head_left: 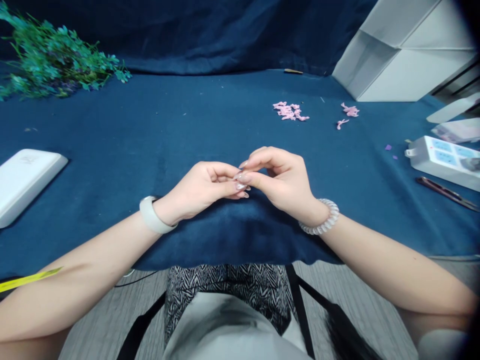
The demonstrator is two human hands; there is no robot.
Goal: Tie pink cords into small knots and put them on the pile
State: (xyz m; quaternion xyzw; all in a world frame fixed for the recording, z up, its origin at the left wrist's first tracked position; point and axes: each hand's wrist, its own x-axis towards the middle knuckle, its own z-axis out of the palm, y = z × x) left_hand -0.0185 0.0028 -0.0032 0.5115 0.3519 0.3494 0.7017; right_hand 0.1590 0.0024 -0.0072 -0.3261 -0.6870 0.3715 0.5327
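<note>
My left hand (204,190) and my right hand (281,177) meet above the near part of the blue cloth (168,127), fingertips touching. Both are closed in a pinch. Whatever lies between the fingertips is too small or too hidden to make out. Beyond my right hand lies a loose cluster of small pink twisted pieces (288,111). A smaller group of the same pink pieces (350,110) sits farther right, with a single pink piece (341,124) just in front of it.
Green artificial foliage (63,60) lies back left, and a white box-shaped device (28,180) stands at the left. At the right are a white power strip (446,157), dark tweezers-like tool (446,192) and purple scraps (388,147). White storage bins (405,70) stand back right.
</note>
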